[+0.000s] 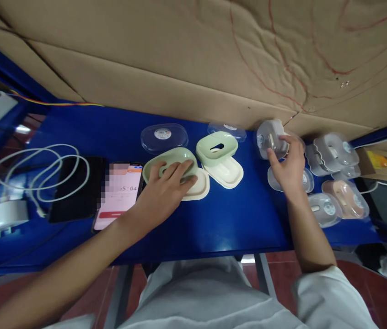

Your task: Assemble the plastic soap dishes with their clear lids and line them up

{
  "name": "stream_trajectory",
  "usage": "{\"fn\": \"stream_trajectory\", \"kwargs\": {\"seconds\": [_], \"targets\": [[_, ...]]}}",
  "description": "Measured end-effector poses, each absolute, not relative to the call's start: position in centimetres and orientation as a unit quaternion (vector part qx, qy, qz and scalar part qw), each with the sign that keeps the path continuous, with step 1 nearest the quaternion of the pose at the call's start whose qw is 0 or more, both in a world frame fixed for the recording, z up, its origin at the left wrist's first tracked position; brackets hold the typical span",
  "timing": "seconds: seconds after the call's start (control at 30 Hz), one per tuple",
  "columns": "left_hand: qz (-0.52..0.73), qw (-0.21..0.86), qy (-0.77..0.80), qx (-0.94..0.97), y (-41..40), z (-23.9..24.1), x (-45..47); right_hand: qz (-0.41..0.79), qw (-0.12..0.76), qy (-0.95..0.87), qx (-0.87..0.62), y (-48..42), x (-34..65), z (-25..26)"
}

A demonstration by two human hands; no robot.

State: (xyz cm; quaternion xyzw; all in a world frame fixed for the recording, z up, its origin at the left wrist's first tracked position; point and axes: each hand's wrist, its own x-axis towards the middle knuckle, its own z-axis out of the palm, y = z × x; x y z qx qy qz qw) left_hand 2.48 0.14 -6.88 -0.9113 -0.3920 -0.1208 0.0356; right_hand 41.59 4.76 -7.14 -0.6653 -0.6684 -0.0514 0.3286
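Observation:
My left hand [168, 185] lies over a light green oval tissue-box-like cover [152, 167], its bent fingers on the cover and the thumb at the near right rim. A cream oval plate [200, 186] shows partly beneath it. To the right, a second green cover [210, 153] with a dark slot rests partly on another cream plate [229, 173]. My right hand [287, 160] is at a clear-lidded grey-white case [265, 137], thumb and forefinger spread against its right side. Whether it grips the case is hard to see.
Clear oval lids [164, 141] lie at the back. Several clear-lidded cases, one peach [346, 198], stand right. A phone [121, 194], a black flat object [73, 196], a white cable [66, 151] and a charger [3, 217] lie left. Cardboard [166, 59] walls the back.

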Motion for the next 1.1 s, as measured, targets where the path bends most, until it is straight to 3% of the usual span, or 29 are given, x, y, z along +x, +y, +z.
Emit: {"fn": "stream_trajectory", "kwargs": {"seconds": [0.1,0.2,0.37,0.47,0.7,0.87,1.1], "targets": [[-0.162,0.031,-0.370,-0.914,0.0,-7.2,2.6,0.014,0.417,-0.660,-0.624,4.7,40.9,-7.4],[-0.285,-0.042,-0.369,-0.884,-0.3,-7.1,2.9,-0.007,0.466,-0.697,-0.545,3.2,37.8,-6.9],[-0.423,-0.430,-0.325,-0.728,-0.9,-6.7,3.7,-0.011,0.446,-0.835,-0.323,-1.3,31.5,-6.2],[-0.421,-0.554,-0.292,-0.656,-0.7,-7.2,4.0,0.061,0.414,-0.874,-0.247,-3.1,29.4,-6.5],[-0.459,-0.570,-0.340,-0.591,0.2,-7.9,3.9,0.271,0.432,-0.809,-0.293,-2.2,29.6,-5.9],[-0.456,-0.614,-0.334,-0.551,0.3,-7.7,4.0,0.433,0.493,-0.685,-0.316,-1.1,30.9,-6.3],[-0.437,-0.633,-0.308,-0.559,0.4,-7.4,3.9,0.480,0.446,-0.699,-0.286,-2.0,30.1,-6.5]]}}
